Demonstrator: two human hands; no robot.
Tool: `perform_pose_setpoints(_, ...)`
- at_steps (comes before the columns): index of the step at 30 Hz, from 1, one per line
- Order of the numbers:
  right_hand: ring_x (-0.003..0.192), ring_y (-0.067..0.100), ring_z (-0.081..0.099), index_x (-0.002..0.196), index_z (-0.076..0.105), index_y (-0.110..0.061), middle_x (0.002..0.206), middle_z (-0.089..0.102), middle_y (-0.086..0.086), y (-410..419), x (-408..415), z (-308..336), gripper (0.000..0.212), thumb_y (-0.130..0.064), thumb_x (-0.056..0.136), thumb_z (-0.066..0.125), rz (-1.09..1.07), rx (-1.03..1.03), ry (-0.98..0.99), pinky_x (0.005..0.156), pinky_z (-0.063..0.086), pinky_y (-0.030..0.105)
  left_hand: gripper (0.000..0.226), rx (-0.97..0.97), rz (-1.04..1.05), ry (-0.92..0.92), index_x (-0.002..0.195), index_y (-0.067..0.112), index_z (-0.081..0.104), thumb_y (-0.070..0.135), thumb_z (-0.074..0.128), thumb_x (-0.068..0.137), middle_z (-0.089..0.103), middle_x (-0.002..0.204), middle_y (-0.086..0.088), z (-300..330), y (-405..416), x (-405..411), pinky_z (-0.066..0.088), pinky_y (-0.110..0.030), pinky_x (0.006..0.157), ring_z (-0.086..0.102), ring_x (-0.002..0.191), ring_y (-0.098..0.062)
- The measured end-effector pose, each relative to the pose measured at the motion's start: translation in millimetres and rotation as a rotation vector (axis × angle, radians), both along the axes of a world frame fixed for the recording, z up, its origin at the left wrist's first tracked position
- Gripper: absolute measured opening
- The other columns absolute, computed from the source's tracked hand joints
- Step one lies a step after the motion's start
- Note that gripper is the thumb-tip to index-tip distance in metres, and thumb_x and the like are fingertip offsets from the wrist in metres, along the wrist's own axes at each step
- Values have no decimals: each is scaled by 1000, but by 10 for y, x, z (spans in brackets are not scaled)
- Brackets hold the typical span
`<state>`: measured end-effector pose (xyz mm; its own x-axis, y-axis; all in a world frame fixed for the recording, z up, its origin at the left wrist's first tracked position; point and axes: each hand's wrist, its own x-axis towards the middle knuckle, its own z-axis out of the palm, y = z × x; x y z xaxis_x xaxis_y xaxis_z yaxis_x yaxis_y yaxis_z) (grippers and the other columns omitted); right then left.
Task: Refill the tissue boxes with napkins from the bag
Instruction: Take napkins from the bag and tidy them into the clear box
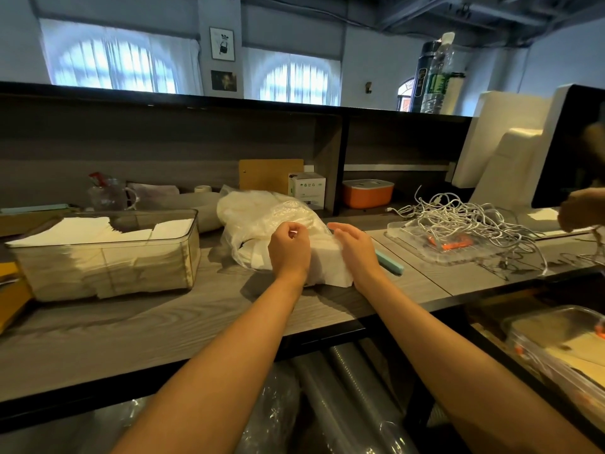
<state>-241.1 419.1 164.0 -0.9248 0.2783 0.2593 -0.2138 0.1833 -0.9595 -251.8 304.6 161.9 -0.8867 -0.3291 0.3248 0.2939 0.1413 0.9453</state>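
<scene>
Both forearms reach out over the grey wood-grain table [163,322]. Left hand [289,245] has its fingers curled, pinching the thin clear plastic of the bag [258,214], which lies crumpled mid-table. Right hand [353,245] is loosely spread against the white napkin stack [327,267], a soft, squared block sticking out of the bag's mouth between the hands. Well to the left stands a clear tissue box [108,253], packed with white napkins, some fanned unevenly over its rim.
</scene>
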Motion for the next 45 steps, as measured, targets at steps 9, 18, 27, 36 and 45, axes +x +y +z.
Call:
perform_pose_setpoints(9,85,7,59,96,70,-18,94,67,-2,-1,48,15,22,-24,98,49,-78,-25,-29,71,48,27,43,-143,-108,-63,53,11,41,17,51,95,40,54,-2,-34,4,-30,26,-31,55,33,56,-15)
perform_pose_setpoints(18,95,0,57,112,62,-26,99,60,-20,-98,287,43,21,-33,103,44,155,233,144,76,42,12,54,-112,179,-2,51,15,50,39,55,99,50,52,0,10,-164,54,36,-27,51,46,51,-13)
perform_pose_setpoints(27,104,20,64,118,59,-20,111,64,4,-162,450,22,25,-11,94,60,202,132,59,77,59,29,54,25,-48,-85,58,14,48,50,51,98,50,58,0,51,-357,205,36,-28,57,46,57,-13)
perform_pose_setpoints(36,94,27,66,111,61,-14,101,68,11,-462,735,174,20,-27,98,54,25,-404,-219,92,54,46,38,5,-381,-88,97,-3,70,35,62,96,68,88,-7,-17,-485,602,49,-32,74,61,83,-20)
perform_pose_setpoints(45,73,12,50,99,55,-15,85,55,2,-1300,1066,474,19,-25,103,40,126,-320,-188,67,44,30,29,234,-352,-279,107,21,61,45,45,100,66,107,-8,257,-995,1064,57,-45,88,65,97,-26)
